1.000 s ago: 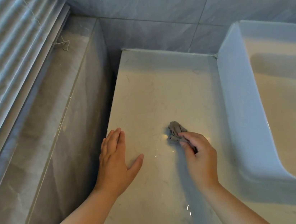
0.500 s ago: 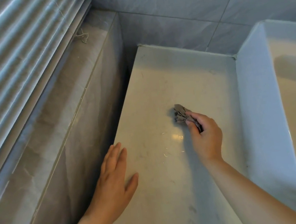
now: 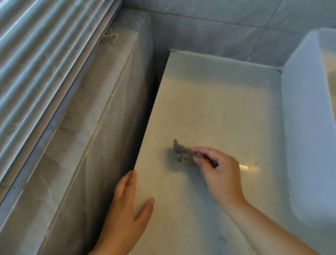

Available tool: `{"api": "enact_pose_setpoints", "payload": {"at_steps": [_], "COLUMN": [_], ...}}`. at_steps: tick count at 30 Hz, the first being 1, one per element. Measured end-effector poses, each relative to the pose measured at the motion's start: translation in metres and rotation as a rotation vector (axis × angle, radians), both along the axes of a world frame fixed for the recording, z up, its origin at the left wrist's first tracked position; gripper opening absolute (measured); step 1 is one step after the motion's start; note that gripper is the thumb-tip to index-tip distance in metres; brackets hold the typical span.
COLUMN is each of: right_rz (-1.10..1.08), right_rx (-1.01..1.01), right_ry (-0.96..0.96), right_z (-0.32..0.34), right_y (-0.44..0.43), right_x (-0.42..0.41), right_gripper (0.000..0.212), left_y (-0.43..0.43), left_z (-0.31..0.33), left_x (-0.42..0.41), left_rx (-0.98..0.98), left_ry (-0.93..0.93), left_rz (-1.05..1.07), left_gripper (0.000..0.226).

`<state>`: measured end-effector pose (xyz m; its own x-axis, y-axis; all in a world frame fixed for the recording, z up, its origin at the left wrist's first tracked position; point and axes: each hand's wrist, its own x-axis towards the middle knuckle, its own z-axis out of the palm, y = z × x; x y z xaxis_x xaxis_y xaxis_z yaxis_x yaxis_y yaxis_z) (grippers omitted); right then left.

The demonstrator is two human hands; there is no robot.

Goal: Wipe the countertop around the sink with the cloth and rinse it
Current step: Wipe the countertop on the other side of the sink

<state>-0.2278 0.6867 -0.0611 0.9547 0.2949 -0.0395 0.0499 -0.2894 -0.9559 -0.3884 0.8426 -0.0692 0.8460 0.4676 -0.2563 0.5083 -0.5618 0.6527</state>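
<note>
Head view: cloth (image 3: 182,152) grey, crumpled, small wad

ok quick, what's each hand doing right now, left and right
Left hand: open, flat on the countertop at its left edge, holding nothing.
Right hand: closed on the cloth, pressing it against the countertop.

grey crumpled cloth (image 3: 182,152), pale cream countertop (image 3: 213,104), white sink (image 3: 312,129), grey marbled wall tiles (image 3: 221,2)
</note>
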Motion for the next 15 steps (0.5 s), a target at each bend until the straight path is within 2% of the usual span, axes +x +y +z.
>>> {"api": "enact_pose_setpoints", "payload": {"at_steps": [3,8,15], "right_rz": [-0.048,0.015,0.080], "right_rx": [-0.005,-0.168,-0.248], "right_ry": [-0.104,-0.145,-0.290], "right_z": [0.016,0.003,-0.019], "right_y": [0.011,0.038,0.048], "right_x": [0.045,0.098,0.062], "right_gripper": [0.021,0.022,0.027], "left_y": [0.000,-0.003,-0.003], "left_z": [0.000,-0.001,-0.003], "left_x": [0.000,-0.001,0.002], "left_rx": [-0.006,0.012,-0.038], "left_ry": [0.014,-0.014,-0.061], "left_rz": [0.023,0.059,0.143], "left_gripper": [0.074,0.069,0.059]}}
